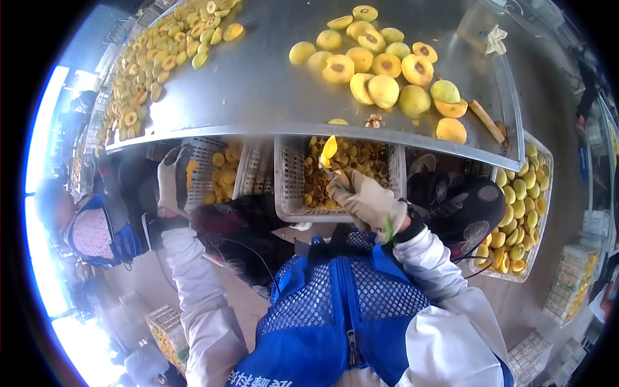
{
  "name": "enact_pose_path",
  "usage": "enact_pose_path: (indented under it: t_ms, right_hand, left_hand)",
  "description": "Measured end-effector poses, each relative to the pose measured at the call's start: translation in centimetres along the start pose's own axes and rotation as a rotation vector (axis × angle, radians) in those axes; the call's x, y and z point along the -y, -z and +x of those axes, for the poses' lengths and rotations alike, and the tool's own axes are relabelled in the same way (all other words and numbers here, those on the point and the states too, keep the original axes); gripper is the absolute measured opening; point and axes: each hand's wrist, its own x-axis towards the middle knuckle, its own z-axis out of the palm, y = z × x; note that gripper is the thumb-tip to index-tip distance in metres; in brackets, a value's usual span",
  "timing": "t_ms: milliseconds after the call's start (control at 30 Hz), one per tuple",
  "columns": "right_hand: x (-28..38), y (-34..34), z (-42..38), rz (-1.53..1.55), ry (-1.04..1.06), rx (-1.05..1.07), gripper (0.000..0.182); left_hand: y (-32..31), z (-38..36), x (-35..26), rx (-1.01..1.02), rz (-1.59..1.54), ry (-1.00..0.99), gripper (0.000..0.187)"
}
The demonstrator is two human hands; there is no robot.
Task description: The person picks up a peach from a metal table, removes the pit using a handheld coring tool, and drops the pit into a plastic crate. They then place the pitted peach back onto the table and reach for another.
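The person's right hand (371, 201), in a pale work glove, is raised just below the edge of a steel table (258, 84), its fingers curled closed around the handle of a small tool (330, 173) whose tip points up toward a yellow fruit piece (329, 148); the piece sits at the tool's tip, in front of the white plastic crate (290, 187) that hangs under the table edge and holds a heap of pits and scraps (351, 168). Whether the piece is stuck on the tip or only touches it cannot be told. The left hand (173, 180), also gloved, is stretched out well apart to the left, its fingers fairly straight and lying against the rim of a second crate (206, 155) with a few fruit halves inside; it does not appear to grip anything, though the blur leaves that unsure. On the table above the right hand lies a cluster of halved and whole yellow fruits (380, 68), some with the pit hollow facing up, and beside them a short wooden stick (485, 120). Farther left along the table runs a long spread of more halves (161, 58). To the right, beyond the table's edge, another crate is filled with whole yellow fruits (516, 213). The person wears white sleeves and a blue mesh vest (335, 316). At the far left stands another person (90, 226) in a similar blue vest.
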Motion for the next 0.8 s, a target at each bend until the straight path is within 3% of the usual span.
enact_pose_path:
  t_ms: [33, 67, 100, 133, 167, 200, 233, 267, 300, 333, 367, 400, 467, 600, 667, 700, 800]
  right_hand:
    - [-2.5, -0.1, 2.0, 0.005, 0.002, -0.005, 0.037]
    - [-7.3, -0.4, 5.8, -0.306, 0.143, -0.089, 0.038]
    - [-9.8, -0.6, 7.7, -0.616, 0.279, -0.175, 0.04]
    - [-8.6, -0.2, 7.1, -0.621, 0.282, -0.187, 0.04]
    - [-6.4, 0.0, 5.6, -0.497, 0.18, -0.155, 0.042]
    - [-5.2, -0.3, 4.4, -0.37, 0.072, -0.118, 0.044]
    - [-5.0, -0.8, 4.1, -0.338, 0.107, -0.193, 0.042]
    - [-6.0, -0.5, 5.2, -0.342, 0.105, -0.201, 0.042]
    - [-8.3, -0.2, 7.2, -0.551, 0.027, -0.092, 0.039]
    - [-10.2, -0.1, 8.4, -0.753, -0.057, 0.022, 0.037]
    - [-11.0, 0.1, 9.0, -0.734, -0.098, 0.08, 0.033]
    - [-11.3, -0.1, 9.0, -0.717, -0.104, 0.051, 0.037]
    - [-10.0, 0.2, 6.8, -0.505, -0.079, 0.018, 0.043]
    - [-10.3, 0.1, 6.2, -0.422, 0.053, -0.04, 0.045]
    - [-8.4, 0.1, 4.7, -0.321, 0.12, -0.106, 0.041]
    - [-7.8, 0.0, 4.3, -0.288, 0.127, -0.139, 0.042]
    - [-4.3, 0.4, 1.5, -0.074, 0.009, -0.141, 0.043]
  left_hand:
    - [-0.9, 0.9, -0.7, -0.025, -0.152, 0.119, 0.024]
    - [-2.3, 2.0, -2.0, -0.049, -0.305, 0.239, 0.023]
    - [-4.7, 4.2, -3.7, -0.019, -0.149, 0.251, 0.024]
    - [-6.2, 6.6, -2.9, 0.204, 0.113, -0.1, 0.033]
    - [-9.0, 8.8, -2.9, 0.272, 0.198, -0.386, 0.034]
    - [-12.4, 9.5, -9.0, 0.293, -0.044, 0.213, 0.035]
    - [-14.8, 10.2, -13.6, 0.306, 0.183, 0.196, 0.036]
    - [-17.8, 13.0, -12.2, 0.286, 0.325, -0.04, 0.038]
    - [-20.8, 15.3, -10.6, 0.262, 0.461, -0.275, 0.04]
    - [-22.5, 14.3, -11.2, 0.204, 0.403, -0.537, 0.042]
    - [-22.5, 13.8, -16.8, 0.44, 0.78, -0.432, 0.045]
    - [-28.1, 18.9, -6.5, 0.248, 0.663, -0.362, 0.043]
    - [-27.7, 19.9, -8.0, 0.524, 0.553, -0.27, 0.039]
    - [-26.1, 17.9, -9.6, 0.589, 0.377, -0.198, 0.032]
    - [-24.8, 15.8, -10.3, 0.516, 0.19, 0.017, 0.032]
    - [-24.2, 15.0, -9.6, 0.515, 0.196, 0.022, 0.032]
    - [-21.5, 12.5, -6.4, 0.525, -0.838, 0.173, 0.039]
